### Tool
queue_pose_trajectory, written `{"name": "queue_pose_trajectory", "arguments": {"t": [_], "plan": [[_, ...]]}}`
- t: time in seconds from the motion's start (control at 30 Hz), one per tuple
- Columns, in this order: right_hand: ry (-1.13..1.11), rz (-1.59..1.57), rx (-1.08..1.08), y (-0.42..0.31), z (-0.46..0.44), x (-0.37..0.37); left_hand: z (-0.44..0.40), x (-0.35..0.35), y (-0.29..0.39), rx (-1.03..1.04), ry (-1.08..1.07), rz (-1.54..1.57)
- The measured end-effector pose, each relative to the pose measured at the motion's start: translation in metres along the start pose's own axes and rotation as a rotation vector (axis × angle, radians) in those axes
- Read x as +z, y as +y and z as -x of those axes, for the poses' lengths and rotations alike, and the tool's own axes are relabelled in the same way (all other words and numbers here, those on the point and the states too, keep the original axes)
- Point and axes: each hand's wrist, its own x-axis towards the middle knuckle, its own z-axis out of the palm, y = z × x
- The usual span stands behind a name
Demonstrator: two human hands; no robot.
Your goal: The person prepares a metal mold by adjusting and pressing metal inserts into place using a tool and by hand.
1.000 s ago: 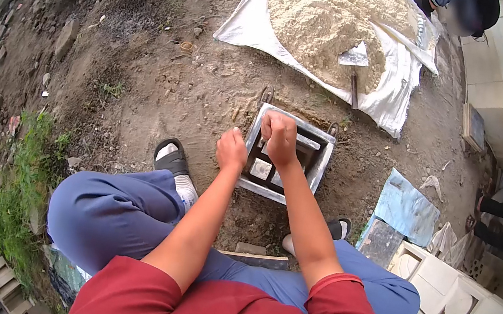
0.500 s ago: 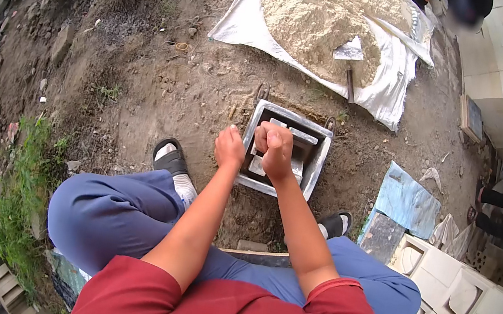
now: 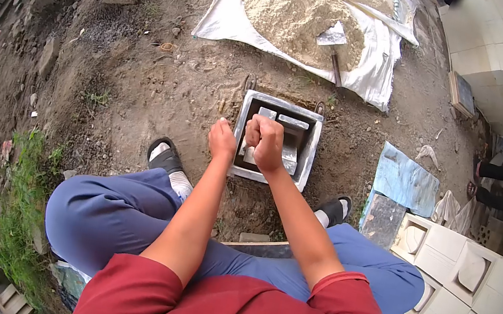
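Head view, metal box: here we are on bare earth, the open metal box point(image 3: 314, 151) sitting upright between the feet, its far side facing the sand, metal loops point(image 3: 250, 82) standing at the far corners.
Inside the box: we spot grey blocks point(image 3: 293, 122) standing apart, dark gaps between them, some hidden behind the hand.
Right hand: in over the box comes our right hand point(image 3: 264, 144), fingers narrow, curled into a fist; whether anything sits inside, or whether it touches a block, we cannot tell.
Left hand: just beside the box's left wall, our left hand point(image 3: 221, 140) has its fingers folded inward; their grip is hidden, so we cannot tell if they hold something or touch the rim.
Sand and trowel: far side, a pale sand pile point(image 3: 290, 12) on a white sheet point(image 3: 376, 78), the trowel point(image 3: 333, 34) lying across its near right edge.
Right side: a blue sheet point(image 3: 406, 177), and nearer, pale moulded blocks point(image 3: 441, 252).
Trouble spots: careful, we reckon a low fist could knock a block askew; uneven earth might let the box rock if the wall is leaned on; and loose grit could foul those narrow gaps.
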Motion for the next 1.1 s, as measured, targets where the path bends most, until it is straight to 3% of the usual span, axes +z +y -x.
{"name": "queue_pose_trajectory", "arguments": {"t": [0.27, 0.33, 0.5, 0.77, 0.93, 1.1], "plan": [[-0.135, 0.05, -0.056, 0.006, 0.018, 0.003, -0.011, 0.001, -0.006, 0.05, -0.061, 0.021], [-0.067, -0.001, 0.036, 0.001, 0.012, 0.006, -0.008, 0.004, -0.007, 0.183, 0.093, -0.066], [-0.092, 0.119, -0.158, 0.0, 0.006, 0.005, -0.004, 0.002, -0.001, 0.06, 0.084, -0.048], [-0.047, 0.193, -0.183, 0.018, 0.021, 0.001, -0.006, 0.004, -0.004, 0.047, 0.05, -0.088], [-0.056, 0.082, -0.079, 0.004, 0.014, 0.002, -0.001, -0.004, 0.009, 0.006, 0.033, -0.056], [-0.057, 0.068, -0.171, -0.004, -0.005, -0.001, -0.001, -0.002, 0.009, 0.001, 0.03, -0.047]]}}
